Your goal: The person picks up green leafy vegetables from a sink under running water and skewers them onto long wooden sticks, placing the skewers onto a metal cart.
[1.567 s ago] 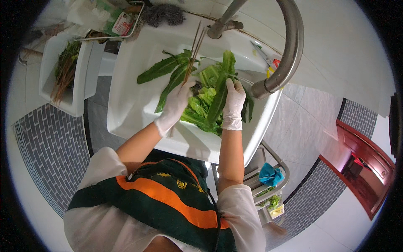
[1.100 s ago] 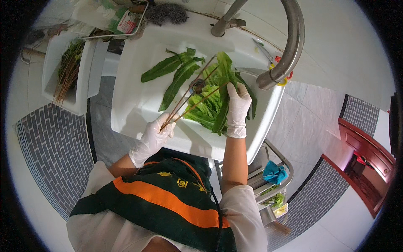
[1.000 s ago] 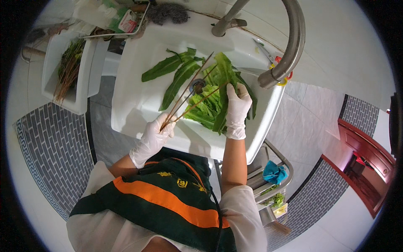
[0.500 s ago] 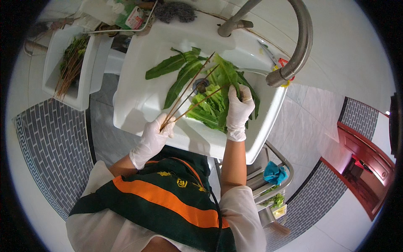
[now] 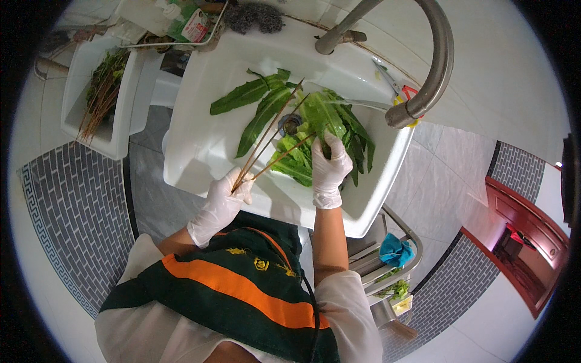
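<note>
My left hand [image 5: 224,202], in a white glove, is closed round the lower ends of a few thin brown stems [image 5: 261,144], which fan out over the sink. My right hand [image 5: 331,166], also gloved, has its fingers curled on a green lettuce leaf [image 5: 324,115] at the right of the sink; fingertips are partly hidden. One stem's tip reaches close to the right fingers; whether they touch I cannot tell. More long green leaves [image 5: 263,121] lie at the left of the drain [image 5: 291,125]. Paler leaves sit under and beside my right hand.
The white sink [image 5: 187,139] has a curved metal faucet [image 5: 445,54] over its right side, with a pale streak like running water. Scissors [image 5: 390,78] lie on the back rim beside a dark scouring pad [image 5: 253,18]. A white basin [image 5: 136,97] at left holds leafy brown stems [image 5: 103,97].
My right hand has moved left and slightly down, closer to the stems, and the leaf at its fingers has shifted. My left hand stays almost in place with the stems.
</note>
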Demonstrator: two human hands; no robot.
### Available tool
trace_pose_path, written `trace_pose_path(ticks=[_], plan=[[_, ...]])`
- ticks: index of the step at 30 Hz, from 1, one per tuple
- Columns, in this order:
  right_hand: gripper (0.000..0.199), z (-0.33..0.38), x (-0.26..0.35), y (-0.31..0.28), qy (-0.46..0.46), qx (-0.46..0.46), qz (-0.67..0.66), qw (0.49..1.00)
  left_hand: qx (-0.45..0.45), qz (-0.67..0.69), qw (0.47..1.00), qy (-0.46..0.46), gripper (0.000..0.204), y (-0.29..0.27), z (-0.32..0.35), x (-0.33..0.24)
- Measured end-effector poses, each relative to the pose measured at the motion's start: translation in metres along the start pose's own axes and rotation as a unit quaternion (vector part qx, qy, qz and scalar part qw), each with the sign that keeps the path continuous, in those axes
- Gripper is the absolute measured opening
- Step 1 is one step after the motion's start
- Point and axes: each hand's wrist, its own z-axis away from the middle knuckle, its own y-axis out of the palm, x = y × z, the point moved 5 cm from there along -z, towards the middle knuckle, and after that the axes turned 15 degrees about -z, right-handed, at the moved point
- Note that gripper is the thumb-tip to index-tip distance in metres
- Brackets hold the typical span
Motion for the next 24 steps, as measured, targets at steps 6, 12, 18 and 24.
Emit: trace_pose_path(ticks=[6,12,18,24], plan=[[0.021,0.032,-0.008,0.018,0.036,0.034,-0.025,0.998,-0.005,-0.002,1.0,-0.023,0.004,0.002,0.0,0.014],[0.023,0.068,-0.035,0.035,0.164,0.165,-0.084,0.969,-0.01,-0.036,0.998,-0.041,0.008,0.005,0.005,0.058],[0.017,0.049,-0.113,0.007,0.188,0.132,0.095,0.969,-0.04,-0.086,0.995,-0.044,0.008,-0.001,0.011,0.081],[0.025,0.024,-0.168,0.036,0.104,0.301,0.322,0.891,-0.054,-0.115,0.991,-0.036,0.008,-0.007,0.011,0.061]])
